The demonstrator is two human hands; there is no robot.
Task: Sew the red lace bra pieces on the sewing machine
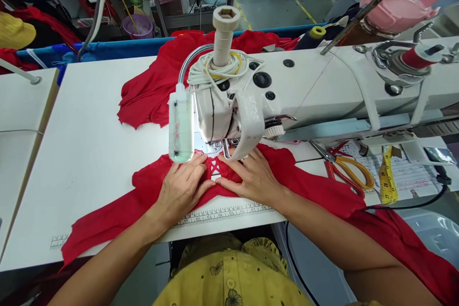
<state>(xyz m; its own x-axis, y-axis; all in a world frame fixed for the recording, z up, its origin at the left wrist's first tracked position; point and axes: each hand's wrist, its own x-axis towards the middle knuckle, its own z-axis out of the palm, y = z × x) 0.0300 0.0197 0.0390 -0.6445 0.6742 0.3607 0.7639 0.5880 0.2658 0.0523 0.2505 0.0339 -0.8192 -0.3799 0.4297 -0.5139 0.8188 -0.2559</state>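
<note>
Fingers spread flat, left hand (184,182) and right hand (253,177) press left-to-right red fabric (304,180) just near of the sewing machine (322,76).

Fingers (192,167) on red fabric (111,216)

head | worn above | faces forward-down | close over red cloth (304,182) | exact tilt unclear

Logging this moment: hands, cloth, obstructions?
Left hand, right hand flat on red fabric, openwork between. Fabric spread at sewing machine head. Head partly blocks overhead view.
</note>
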